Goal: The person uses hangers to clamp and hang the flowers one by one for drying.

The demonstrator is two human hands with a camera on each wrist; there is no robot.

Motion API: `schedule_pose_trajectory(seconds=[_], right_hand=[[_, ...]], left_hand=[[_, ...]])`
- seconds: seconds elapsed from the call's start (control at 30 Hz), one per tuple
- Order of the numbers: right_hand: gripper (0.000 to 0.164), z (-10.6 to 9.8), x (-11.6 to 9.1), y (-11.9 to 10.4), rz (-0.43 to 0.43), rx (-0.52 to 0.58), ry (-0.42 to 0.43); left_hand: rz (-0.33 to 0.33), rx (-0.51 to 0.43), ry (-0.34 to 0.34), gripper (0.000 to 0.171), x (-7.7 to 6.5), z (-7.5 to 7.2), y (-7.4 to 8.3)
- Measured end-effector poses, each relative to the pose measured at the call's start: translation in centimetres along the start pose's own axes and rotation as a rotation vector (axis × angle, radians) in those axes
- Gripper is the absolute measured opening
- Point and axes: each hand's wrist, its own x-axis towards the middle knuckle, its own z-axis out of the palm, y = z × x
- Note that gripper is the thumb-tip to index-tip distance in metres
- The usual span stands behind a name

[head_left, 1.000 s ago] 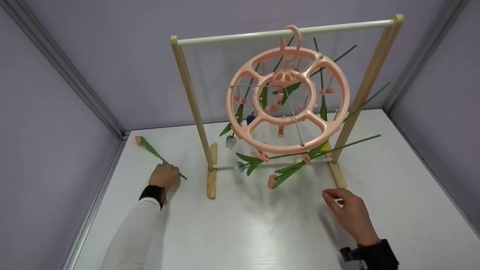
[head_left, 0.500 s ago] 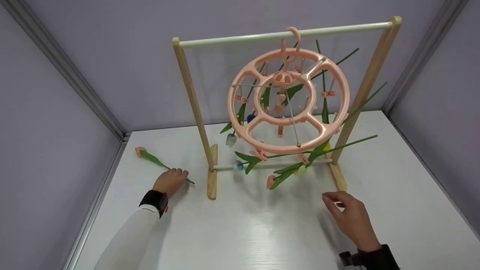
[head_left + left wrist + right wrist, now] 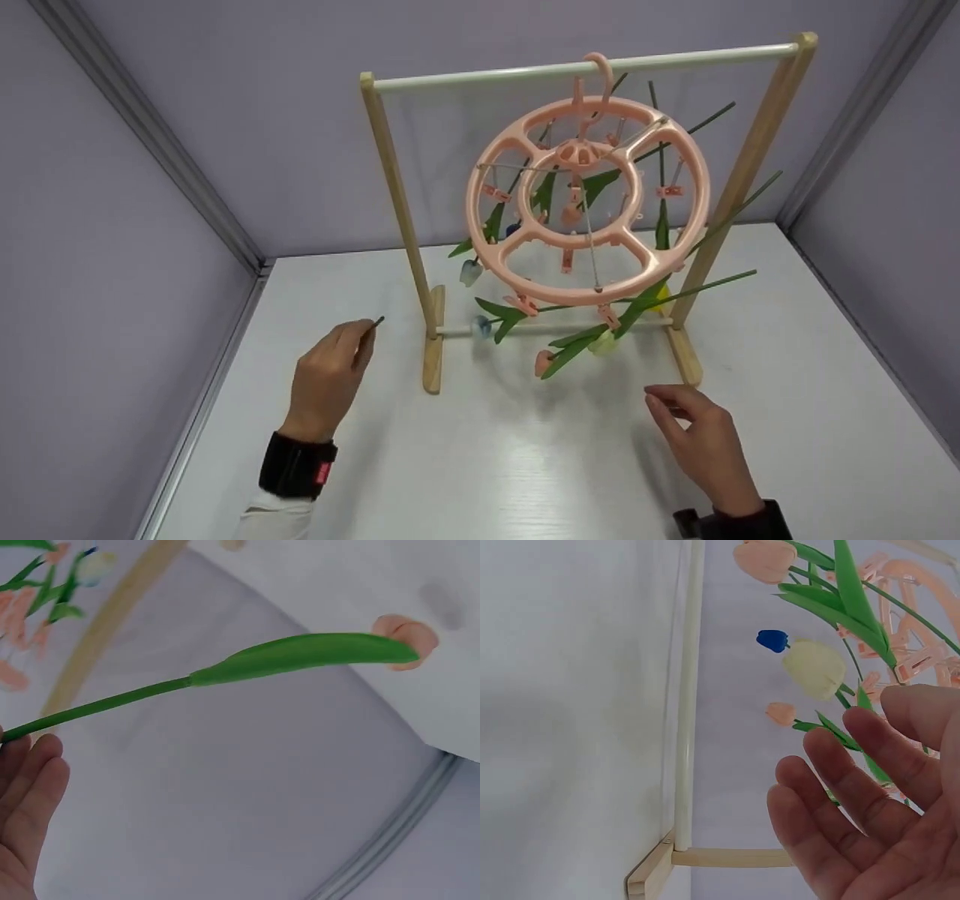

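My left hand (image 3: 328, 375) pinches the stem of a pink artificial tulip. In the left wrist view the tulip's green leaf (image 3: 300, 656) and pink bloom (image 3: 412, 637) stretch away from the fingers; in the head view only the stem's tip (image 3: 379, 321) shows past the hand. The right hand (image 3: 701, 442) holds nothing, its fingers loosely bent, in front of the rack's right foot. A round pink clip hanger (image 3: 510, 281) hangs from the rack's white bar (image 3: 487, 75). Several tulips are clipped to it, among them a pink one (image 3: 543, 364) and a pale yellow one (image 3: 602, 343).
The rack's wooden posts (image 3: 397, 195) stand on feet, the left foot (image 3: 433, 364) close to my left hand. A lower crossbar (image 3: 684, 727) joins them. Long stems (image 3: 720, 283) stick out to the right of the hanger. Walls enclose the white table (image 3: 480, 465) at the back and sides.
My left hand has lifted the pink tulip off the table and come nearer, its bloom now hidden in the head view. The right hand has stayed almost where it was.
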Motion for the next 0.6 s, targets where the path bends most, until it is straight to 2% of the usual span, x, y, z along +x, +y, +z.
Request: schedule_pose_trajectory(seconds=[0.13,0.27,0.43,0.6], right_hand=[[0.015,0.1,-0.2,-1.1,-0.042,0.025,0.002],[0.012,0.5,-0.5,-2.6,-0.101,0.053,-0.003],[0.010,0.9,-0.8,-4.3,-0.132,0.090,-0.031],[0.011,1.5,-1.0,-5.6,-0.152,0.113,-0.063]], left_hand=[[-0.067,-0.146,0.077,0.016,1.5,-2.2,4.4],[-0.147,-0.345,0.099,0.016,2.5,-3.3,8.1],[-0.225,-0.538,0.079,0.016,3.4,-2.9,11.2],[-0.251,-0.668,0.064,0.017,4.0,-1.5,13.3]])
